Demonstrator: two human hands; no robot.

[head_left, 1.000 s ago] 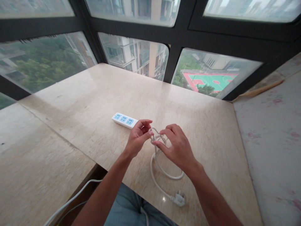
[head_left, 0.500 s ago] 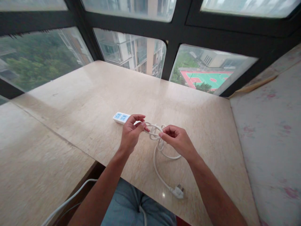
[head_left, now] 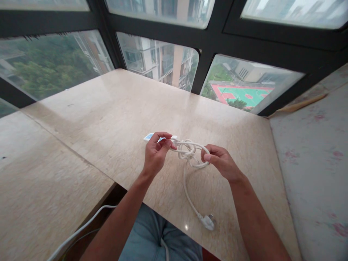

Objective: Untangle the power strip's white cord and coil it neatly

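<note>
A white power cord is looped and tangled between my two hands, just over the tabletop. My left hand pinches the cord at the left side of the tangle, thumb against fingers. Behind that hand lies the white power strip with light blue sockets, mostly covered by my fingers. My right hand grips a loop of the cord at the right end of the tangle. From the tangle one length runs down toward me to the plug, which rests on the table with its prongs pointing right.
The beige marble-patterned tabletop reaches to dark window frames. A flowered wall stands on the right. At lower left, another white cable passes over a dark opening by the table's edge.
My right hand has moved right and drawn a cord loop out wider. The power strip has shifted and is more hidden behind my left hand. The plug has turned slightly. The view has also shifted.
</note>
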